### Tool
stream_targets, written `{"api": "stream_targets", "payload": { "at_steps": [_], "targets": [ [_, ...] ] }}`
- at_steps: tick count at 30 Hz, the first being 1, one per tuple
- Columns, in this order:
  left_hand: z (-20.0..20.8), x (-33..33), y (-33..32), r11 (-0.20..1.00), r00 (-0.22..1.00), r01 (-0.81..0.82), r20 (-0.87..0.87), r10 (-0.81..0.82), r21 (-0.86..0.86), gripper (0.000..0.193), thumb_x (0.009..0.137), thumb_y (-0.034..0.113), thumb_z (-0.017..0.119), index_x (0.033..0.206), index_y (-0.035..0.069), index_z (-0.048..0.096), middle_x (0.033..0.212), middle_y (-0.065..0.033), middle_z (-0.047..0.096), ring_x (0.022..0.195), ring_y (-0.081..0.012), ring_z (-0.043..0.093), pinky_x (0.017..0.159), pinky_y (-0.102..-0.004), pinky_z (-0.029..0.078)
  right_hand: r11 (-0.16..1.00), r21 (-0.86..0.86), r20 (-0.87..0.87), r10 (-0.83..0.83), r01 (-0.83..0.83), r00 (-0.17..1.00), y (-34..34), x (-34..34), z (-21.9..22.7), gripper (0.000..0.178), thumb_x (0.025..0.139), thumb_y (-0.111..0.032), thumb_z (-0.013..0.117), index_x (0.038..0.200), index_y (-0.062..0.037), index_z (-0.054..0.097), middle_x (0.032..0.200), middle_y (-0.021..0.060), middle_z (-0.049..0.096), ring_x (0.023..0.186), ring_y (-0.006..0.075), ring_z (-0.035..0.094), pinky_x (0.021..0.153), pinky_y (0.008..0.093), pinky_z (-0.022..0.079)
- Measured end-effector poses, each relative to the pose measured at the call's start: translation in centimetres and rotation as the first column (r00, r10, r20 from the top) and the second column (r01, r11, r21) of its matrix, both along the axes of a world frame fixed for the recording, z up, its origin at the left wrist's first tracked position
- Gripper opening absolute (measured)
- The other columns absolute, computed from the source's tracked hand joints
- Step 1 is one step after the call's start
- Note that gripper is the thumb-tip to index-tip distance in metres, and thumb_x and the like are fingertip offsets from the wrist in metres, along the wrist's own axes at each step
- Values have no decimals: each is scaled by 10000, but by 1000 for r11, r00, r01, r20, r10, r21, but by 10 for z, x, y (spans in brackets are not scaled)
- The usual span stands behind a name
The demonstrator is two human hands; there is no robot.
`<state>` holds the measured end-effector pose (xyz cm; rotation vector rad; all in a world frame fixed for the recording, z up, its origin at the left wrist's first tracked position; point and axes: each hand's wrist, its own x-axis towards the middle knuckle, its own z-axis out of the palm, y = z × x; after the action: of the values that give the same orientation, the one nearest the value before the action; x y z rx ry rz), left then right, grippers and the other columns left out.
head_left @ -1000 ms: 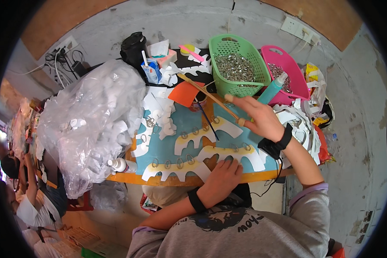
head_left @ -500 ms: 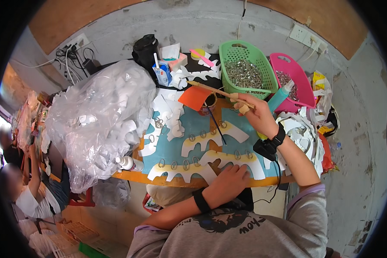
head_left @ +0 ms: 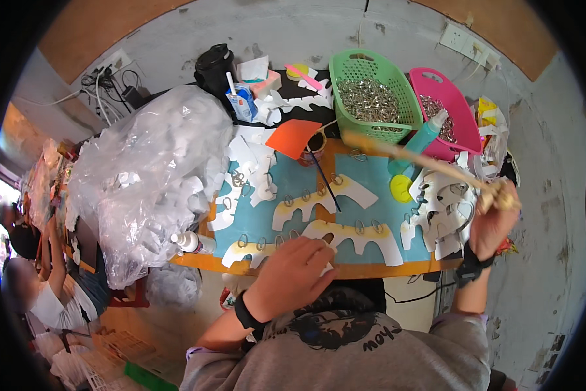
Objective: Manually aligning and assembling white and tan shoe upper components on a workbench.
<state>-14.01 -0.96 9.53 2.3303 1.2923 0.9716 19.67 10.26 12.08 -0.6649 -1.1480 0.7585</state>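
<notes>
My right hand (head_left: pixel 495 221) is out past the table's right side, closed around a long wooden stick (head_left: pixel 429 163). The stick slants up and leftward over the table, and its far end is blurred. Tan wraps show at my fingertips. Above the front edge, my left hand (head_left: pixel 293 270) pinches the right end of a white arched paper cutout (head_left: pixel 237 253) that carries metal rings. Beside it lies a second ringed cutout (head_left: pixel 387 244), with a third (head_left: pixel 358 192) behind. Their upper edges are yellowish. My left fingers partly hide the pinched end.
A bulging clear bag (head_left: pixel 156 169) of white scraps fills the left. At the back are a green basket (head_left: pixel 413 120) and a pink basket (head_left: pixel 465 140) of metal pieces. A cup with an orange flap (head_left: pixel 296 138), teal bottle (head_left: pixel 423 140), white bottle (head_left: pixel 192 243) and paper pile (head_left: pixel 446 215) stand around.
My right hand swung right and toward me with the stick, away from the cup. My left hand shifted left from beside the right front cutout onto the left one's end. The view shifted slightly.
</notes>
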Motion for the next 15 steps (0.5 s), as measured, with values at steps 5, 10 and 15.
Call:
{"api": "stream_targets", "payload": {
  "at_steps": [5,10,15],
  "targets": [
    [-44,31,-5,998,982,58,-177,-59,-12,363,775,174,715,1071,14,578,1089,-144,591,1022,-308,578,893,-387,471,999,-24,-27,-37,36,999,-61,50,-39,204,943,-208,574,858,-44,487,798,87,565,487,98,478,407,223,378],
    [-58,40,4,997,944,82,-320,-77,4,357,775,183,706,1052,-1,575,1116,-165,576,1086,-308,553,963,-399,428,933,-340,-8,-131,121,991,-88,50,-90,182,921,-157,618,936,18,567,705,49,553,481,95,495,410,218,395],
    [-69,47,5,994,931,106,-349,-106,-18,348,772,191,706,1023,-7,568,1124,-182,571,1098,-315,548,962,-396,421,923,-383,-20,-36,25,999,-93,40,-107,188,915,-126,596,1019,31,583,717,15,559,484,80,500,404,210,394]
  ]
}}
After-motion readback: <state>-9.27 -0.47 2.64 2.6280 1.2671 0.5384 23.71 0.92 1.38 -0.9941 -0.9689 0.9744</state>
